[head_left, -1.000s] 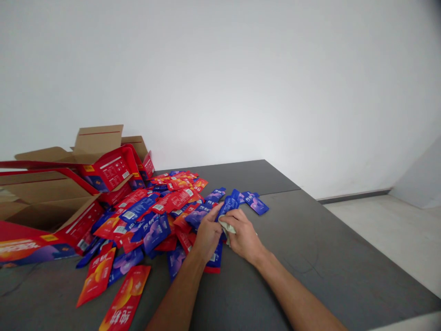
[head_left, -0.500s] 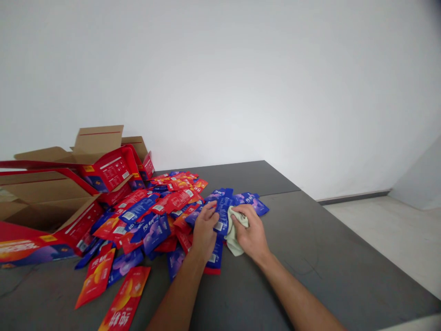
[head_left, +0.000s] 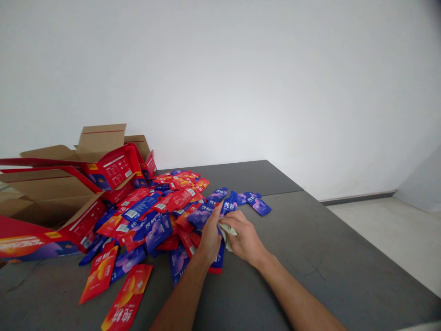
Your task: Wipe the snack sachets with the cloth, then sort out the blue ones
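A blue packet [head_left: 229, 204] stands tilted up between my hands, its printed front with white lettering showing and its lower part hidden. My left hand [head_left: 211, 234] is closed on its left side, thumb pointing up. In my right hand [head_left: 246, 236] a crumpled pale green cloth [head_left: 228, 231] is bunched against the packet's lower part, with the fingers wrapped over it. Under and left of my hands spreads a pile of red packets [head_left: 181, 198] and blue packets [head_left: 156, 231]. Just past the held packet lie a few more blue packets [head_left: 259, 205].
Open red cardboard boxes [head_left: 79, 225] with raised brown flaps stand on the left of the dark grey table [head_left: 292, 257]. Single red packets [head_left: 128, 296] lie near the front edge. A white wall [head_left: 241, 92] rises behind, and pale floor shows at right.
The held blue packet has turned from its barcode side to its printed front. My right hand and the cloth have moved left, closer to my left hand.
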Motion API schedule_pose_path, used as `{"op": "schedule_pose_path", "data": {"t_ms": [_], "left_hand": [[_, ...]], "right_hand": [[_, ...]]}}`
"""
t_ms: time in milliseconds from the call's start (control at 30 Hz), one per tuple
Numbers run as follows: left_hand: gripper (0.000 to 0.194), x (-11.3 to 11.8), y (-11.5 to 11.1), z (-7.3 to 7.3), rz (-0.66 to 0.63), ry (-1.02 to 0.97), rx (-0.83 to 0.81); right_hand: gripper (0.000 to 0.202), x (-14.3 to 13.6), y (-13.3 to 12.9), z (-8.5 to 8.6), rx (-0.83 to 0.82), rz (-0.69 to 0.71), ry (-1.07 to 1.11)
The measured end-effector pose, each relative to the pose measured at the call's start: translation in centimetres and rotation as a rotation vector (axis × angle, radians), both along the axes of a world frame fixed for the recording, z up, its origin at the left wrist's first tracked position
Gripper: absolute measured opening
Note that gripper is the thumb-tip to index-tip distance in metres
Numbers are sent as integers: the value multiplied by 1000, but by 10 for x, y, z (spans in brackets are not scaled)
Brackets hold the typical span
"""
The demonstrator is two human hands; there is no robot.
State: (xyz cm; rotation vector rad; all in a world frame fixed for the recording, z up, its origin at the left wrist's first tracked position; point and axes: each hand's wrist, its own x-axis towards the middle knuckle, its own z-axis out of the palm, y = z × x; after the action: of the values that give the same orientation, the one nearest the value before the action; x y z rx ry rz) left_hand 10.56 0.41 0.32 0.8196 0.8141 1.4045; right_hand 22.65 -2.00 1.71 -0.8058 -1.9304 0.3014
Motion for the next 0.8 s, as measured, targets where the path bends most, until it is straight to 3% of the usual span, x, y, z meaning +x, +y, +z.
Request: {"op": "schedule_pose_path", "data": {"t_ms": [67, 200, 267, 367, 467, 600, 700, 800], "left_hand": [[43, 2, -1, 5, -21, -84, -66], [50, 4, -8, 17, -91, -60, -87], [51, 5, -10, 20, -131, -56, -105], [48, 4, -10, 18, -134, -69, -101], [43, 0, -6, 12, -58, -67, -86], [38, -5, -1, 9, 21, 138, 39], [42, -8, -3, 14, 42, 444, 220], [51, -11, -5, 17, 80, 794, 406]], "right_hand": [[28, 4, 3, 1, -15, -111, 48], [21, 22, 12, 4, -7, -402, 194], [19, 31, 15, 6, 21, -464, 221], [21, 32, 15, 5, 23, -402, 193], [28, 22, 9, 3, 5, -217, 86], [33, 7, 1, 3, -43, 6, -48], [30, 9, 4, 3, -84, -22, -40], [23, 24, 16, -2, -111, -207, -16]]}}
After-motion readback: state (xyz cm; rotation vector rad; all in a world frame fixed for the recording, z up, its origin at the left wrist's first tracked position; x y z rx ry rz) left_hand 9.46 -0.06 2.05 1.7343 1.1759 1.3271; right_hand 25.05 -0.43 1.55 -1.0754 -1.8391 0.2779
